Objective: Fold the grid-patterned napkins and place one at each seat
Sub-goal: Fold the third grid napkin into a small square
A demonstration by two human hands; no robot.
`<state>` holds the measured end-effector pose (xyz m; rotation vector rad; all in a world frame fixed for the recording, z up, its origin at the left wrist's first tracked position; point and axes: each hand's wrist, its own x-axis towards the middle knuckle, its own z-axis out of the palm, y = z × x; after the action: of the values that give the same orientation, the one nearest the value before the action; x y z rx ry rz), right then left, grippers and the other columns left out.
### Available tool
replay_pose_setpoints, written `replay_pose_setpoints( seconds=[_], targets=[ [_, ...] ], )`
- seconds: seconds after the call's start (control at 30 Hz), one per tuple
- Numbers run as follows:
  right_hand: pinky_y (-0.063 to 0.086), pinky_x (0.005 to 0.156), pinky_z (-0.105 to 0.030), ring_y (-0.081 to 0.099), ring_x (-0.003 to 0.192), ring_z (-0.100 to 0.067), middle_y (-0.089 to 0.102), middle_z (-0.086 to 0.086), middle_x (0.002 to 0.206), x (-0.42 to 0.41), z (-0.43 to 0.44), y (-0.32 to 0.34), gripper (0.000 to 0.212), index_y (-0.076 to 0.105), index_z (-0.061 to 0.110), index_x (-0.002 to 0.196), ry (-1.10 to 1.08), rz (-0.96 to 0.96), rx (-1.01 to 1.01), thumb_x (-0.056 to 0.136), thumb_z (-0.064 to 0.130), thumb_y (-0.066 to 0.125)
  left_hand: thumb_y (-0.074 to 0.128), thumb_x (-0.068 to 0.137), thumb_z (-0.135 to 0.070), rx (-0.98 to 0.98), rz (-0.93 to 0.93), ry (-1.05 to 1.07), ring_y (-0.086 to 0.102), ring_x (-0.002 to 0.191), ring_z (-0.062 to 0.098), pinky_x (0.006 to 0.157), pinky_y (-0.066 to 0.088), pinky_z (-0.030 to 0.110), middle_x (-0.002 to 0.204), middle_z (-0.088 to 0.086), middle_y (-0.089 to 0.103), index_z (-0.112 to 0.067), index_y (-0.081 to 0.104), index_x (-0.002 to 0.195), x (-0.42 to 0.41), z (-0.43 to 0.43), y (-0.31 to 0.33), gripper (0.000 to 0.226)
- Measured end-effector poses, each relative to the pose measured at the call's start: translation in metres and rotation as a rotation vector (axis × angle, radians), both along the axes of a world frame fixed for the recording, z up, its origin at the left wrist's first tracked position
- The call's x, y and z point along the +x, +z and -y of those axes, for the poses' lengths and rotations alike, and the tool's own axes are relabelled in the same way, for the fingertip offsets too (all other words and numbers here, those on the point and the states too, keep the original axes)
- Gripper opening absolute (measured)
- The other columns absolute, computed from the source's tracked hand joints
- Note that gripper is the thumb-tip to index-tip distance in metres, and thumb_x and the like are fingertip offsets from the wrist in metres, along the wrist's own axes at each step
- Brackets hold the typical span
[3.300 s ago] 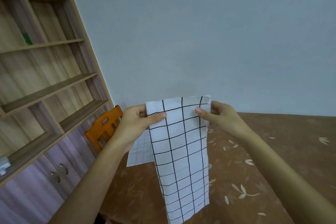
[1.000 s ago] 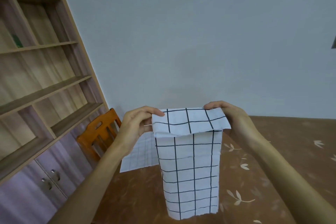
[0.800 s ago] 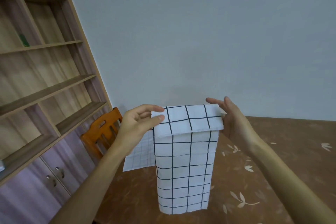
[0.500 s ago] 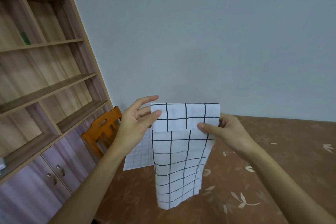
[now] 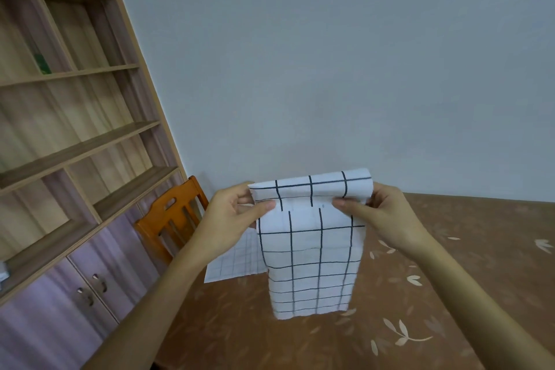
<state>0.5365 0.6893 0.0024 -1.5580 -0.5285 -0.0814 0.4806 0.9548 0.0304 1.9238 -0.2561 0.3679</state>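
I've got the grid napkin (image 5: 312, 252) up in the air over the tabletop (image 5: 468, 264), left hand (image 5: 237, 215) pinching its top left corner, right hand (image 5: 387, 216) pinching the top right, w/ the top strip folded over toward me. To fold it well I think I should match the black lines on both sides, pull the top flat btwn the hands, then press the crease. A 2nd napkin (image 5: 237, 261) lies flat on the tabletop's left side, near the orange chair (image 5: 171, 219).

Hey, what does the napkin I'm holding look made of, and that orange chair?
The held napkin looks like soft matte cloth, perhaps cotton: it droops limply and rolls over at the top. The chair looks like varnished wood: orange-brown, with a slight sheen.
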Motion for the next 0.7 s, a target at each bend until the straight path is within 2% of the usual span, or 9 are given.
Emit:
replay_pose_setpoints(
  seconds=[0.1,0.13,0.2,0.27,0.33,0.4,0.5,0.6,0.7],
  targets=[
    [0.056,0.077,-0.018,0.071,0.081,-0.004,0.08,0.006,0.09,0.0,0.004,0.002,0.025,0.079,0.025,0.093,0.008,0.066,-0.107,0.087,0.001,0.073,0.07,0.087,0.001,-0.009,0.057,0.011,0.066,0.069,0.003,0.057,0.05,0.015,0.089,-0.005,0.076,-0.018,0.076,0.098,0.0,-0.003,0.004,0.022],
    [0.057,0.077,-0.018,0.072,0.084,-0.004,0.08,0.005,0.092,-0.001,0.005,0.003,0.03,0.078,0.024,0.093,0.012,0.084,-0.124,0.086,-0.005,0.07,0.069,0.087,0.005,-0.013,0.066,0.004,0.068,0.072,0.004,0.059,0.052,0.015,0.088,-0.006,0.076,-0.018,0.076,0.094,-0.001,-0.005,0.005,0.025],
    [0.056,0.075,-0.017,0.074,0.09,-0.006,0.08,0.003,0.095,0.0,0.008,0.003,0.035,0.078,0.016,0.094,0.032,0.098,-0.119,0.086,-0.014,0.063,0.065,0.088,0.011,-0.031,0.064,-0.029,0.073,0.091,0.012,0.07,0.058,0.021,0.097,-0.005,0.078,-0.014,0.079,0.086,-0.001,-0.01,0.005,0.029],
    [0.056,0.073,-0.017,0.075,0.089,-0.01,0.08,0.002,0.095,0.0,0.009,0.004,0.034,0.078,0.011,0.093,0.054,0.056,-0.069,0.088,-0.016,0.059,0.06,0.092,0.011,-0.06,0.05,-0.049,0.072,0.105,0.02,0.077,0.061,0.028,0.105,0.0,0.078,-0.012,0.08,0.083,-0.002,-0.013,0.005,0.032],
    [0.057,0.075,-0.024,0.074,0.088,-0.015,0.079,-0.001,0.095,0.002,0.009,0.003,0.035,0.079,0.014,0.089,0.048,0.027,-0.049,0.091,-0.013,0.057,0.056,0.094,0.01,-0.079,0.027,-0.043,0.071,0.109,0.02,0.079,0.06,0.028,0.109,0.002,0.077,-0.008,0.08,0.084,-0.004,-0.014,0.005,0.032],
    [0.056,0.082,-0.036,0.073,0.092,-0.024,0.078,-0.003,0.097,0.002,0.009,0.002,0.036,0.08,0.017,0.087,0.042,0.016,-0.059,0.094,-0.009,0.055,0.05,0.096,0.01,-0.117,-0.002,-0.043,0.071,0.109,0.019,0.082,0.059,0.026,0.112,0.004,0.077,-0.004,0.079,0.084,-0.005,-0.015,0.006,0.034],
    [0.053,0.091,-0.046,0.069,0.1,-0.029,0.078,0.0,0.102,0.004,0.011,0.0,0.044,0.08,0.017,0.089,0.018,-0.005,-0.107,0.097,-0.005,0.044,0.048,0.097,0.007,-0.187,-0.018,-0.062,0.072,0.102,0.018,0.081,0.057,0.022,0.115,0.008,0.075,-0.001,0.079,0.085,-0.008,-0.017,0.008,0.034],
    [0.052,0.084,-0.039,0.07,0.102,-0.029,0.077,-0.003,0.106,0.001,0.007,0.005,0.049,0.081,0.016,0.095,0.094,-0.122,0.011,0.099,0.002,0.034,0.068,0.087,0.001,-0.199,-0.002,-0.01,0.072,0.105,0.018,0.084,0.059,0.025,0.111,0.003,0.077,-0.003,0.079,0.09,-0.008,-0.014,0.008,0.012],
    [0.049,0.082,-0.033,0.071,0.086,-0.008,0.075,0.009,0.092,-0.002,0.004,0.006,0.028,0.071,0.03,0.118,0.104,-0.149,0.041,0.102,0.028,0.048,0.079,0.076,0.004,-0.197,0.033,0.059,0.073,0.103,0.013,0.08,0.057,0.018,0.104,-0.002,0.079,-0.009,0.078,0.091,-0.007,-0.012,0.004,0.019]
  ],
)
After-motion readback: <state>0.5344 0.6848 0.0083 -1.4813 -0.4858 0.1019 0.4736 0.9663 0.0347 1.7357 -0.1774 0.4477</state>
